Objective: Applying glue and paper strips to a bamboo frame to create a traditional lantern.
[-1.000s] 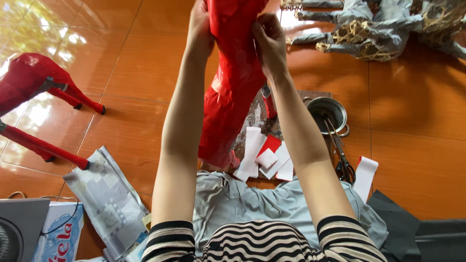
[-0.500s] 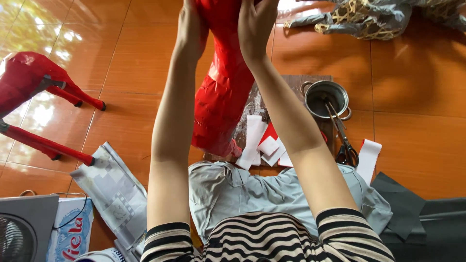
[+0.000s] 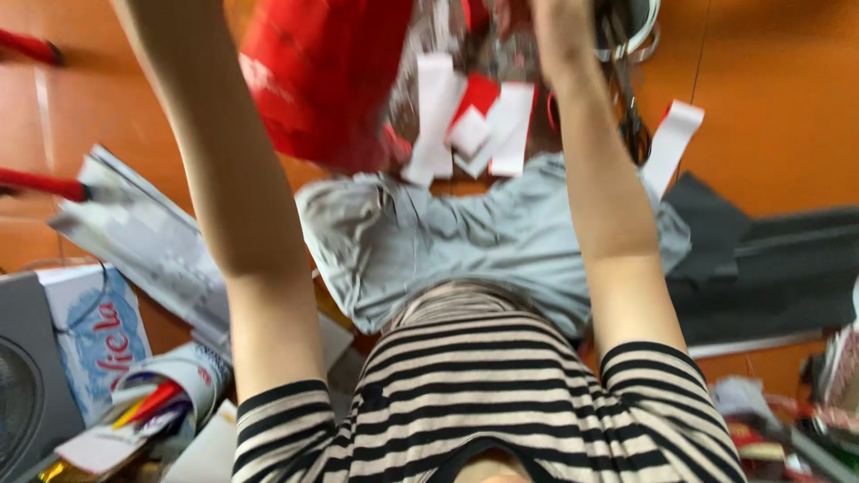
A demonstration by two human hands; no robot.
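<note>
Red glossy plastic bag (image 3: pixel 327 80): we see it hanging at the top of the view, between our two raised forearms, its bottom end reaching down over the floor just above the grey cloth.
Long axis: the bag runs from the top edge downward and slightly toward our right, wider at its lower end.
Left arm (image 3: pixel 228 179): we have it stretched upward along the bag's left side; the hand itself is cut off by the top edge.
Right arm (image 3: pixel 599 179): it rises on the far side of the paper slips, well apart from the bag's body; only the wrist region shows, blurred, near the top edge.
Grip: neither hand is in view, so we cannot tell whether the fingers are spread or pinching the bag.
Nearer arm: we judge the left arm nearer, as the bag lies just beside it.
Which way from the grip: the bag's body hangs below wherever the hands are, toward our torso.
White and red paper slips (image 3: pixel 474 121): lying on the floor just right of the bag's lower end.
Grey crumpled cloth (image 3: pixel 483 241): spread over our lap, under the bag and slips.
Orange tiled floor (image 3: pixel 769 107): it carries everything around us.
</note>
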